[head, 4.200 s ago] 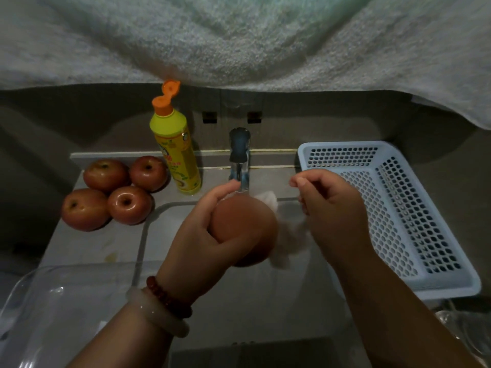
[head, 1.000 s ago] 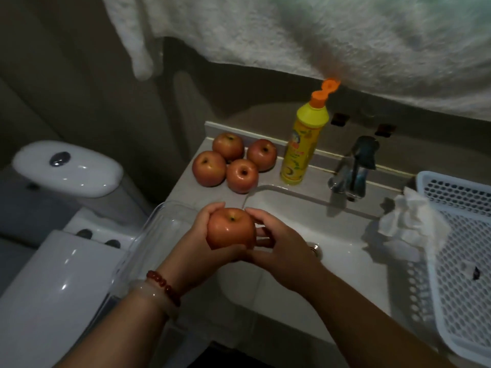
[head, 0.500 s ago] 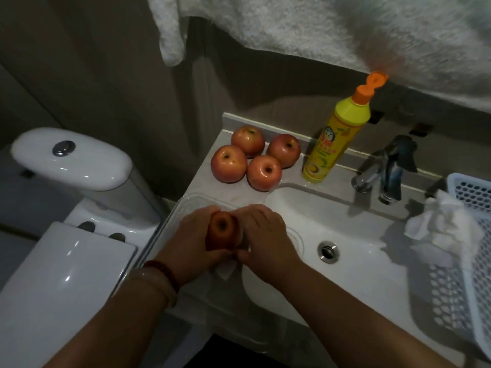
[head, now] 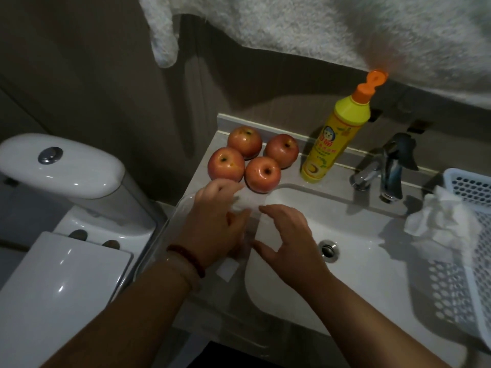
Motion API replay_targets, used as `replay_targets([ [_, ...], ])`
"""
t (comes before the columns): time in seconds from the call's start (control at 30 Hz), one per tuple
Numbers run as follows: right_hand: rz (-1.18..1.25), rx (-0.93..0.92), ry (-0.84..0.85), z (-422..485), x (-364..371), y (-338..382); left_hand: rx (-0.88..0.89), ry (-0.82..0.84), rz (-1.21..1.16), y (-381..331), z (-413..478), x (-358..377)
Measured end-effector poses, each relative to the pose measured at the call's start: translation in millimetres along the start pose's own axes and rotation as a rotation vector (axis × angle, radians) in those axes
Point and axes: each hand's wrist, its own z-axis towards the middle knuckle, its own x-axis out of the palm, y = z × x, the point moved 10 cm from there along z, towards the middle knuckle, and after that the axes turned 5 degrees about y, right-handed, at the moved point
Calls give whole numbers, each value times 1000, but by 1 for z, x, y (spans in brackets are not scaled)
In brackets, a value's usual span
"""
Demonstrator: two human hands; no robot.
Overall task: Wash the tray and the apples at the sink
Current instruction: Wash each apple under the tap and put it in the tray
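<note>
**One apple going into the tray, four waiting**

The white sink (head: 372,261) fills my right side, its tap (head: 385,171) showing no running water. The clear tray (head: 164,235) sits at the sink's left edge on the desk, partly overhanging toward the toilet (head: 66,208). My left hand (head: 215,232) reaches down into it; a sliver of red under my fingers suggests my grip covers an apple (head: 229,217), though I cannot tell how firmly. My right hand (head: 287,240) hovers beside it, fingers spread, holding nothing. Four apples (head: 252,160) cluster behind the tray, beside the yellow soap bottle (head: 334,139). I judge one apple handled and four left; whether the tray is washed I cannot tell.
</note>
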Motion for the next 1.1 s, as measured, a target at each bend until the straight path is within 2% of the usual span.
replay_targets([
  [0.13, 44, 102, -100, -7, -23, -24, 65, 0, 142, -45, 47, 13],
  [0.27, 56, 129, -105, -17, -31, -30, -103, 202, 317, -40, 88, 44],
  [0.4, 68, 132, -82, -27, -35, -34, -180, 209, 473, -26, 99, 57],
  [0.53, 48, 130, -104, -35, -42, -44, -160, 134, 535, -29, 102, 54],
  [0.7, 71, 138, -193, -49, -69, -59, -104, 163, 460, -43, 98, 57],
  [0.83, 52, 141, -379, -60, -126, -69, 11, 95, 377, -74, 82, 58],
  [0.93, -35, 168, -523, -62, -179, -79, 84, 81, 192, -103, 64, 74],
  [1.0, 23, 255, -534, -53, -203, -96, 85, 112, 42, -121, 55, 90],
  [1.1, 3, 301, -458, -30, -218, -116, 9, 201, -119, -140, 48, 120],
])
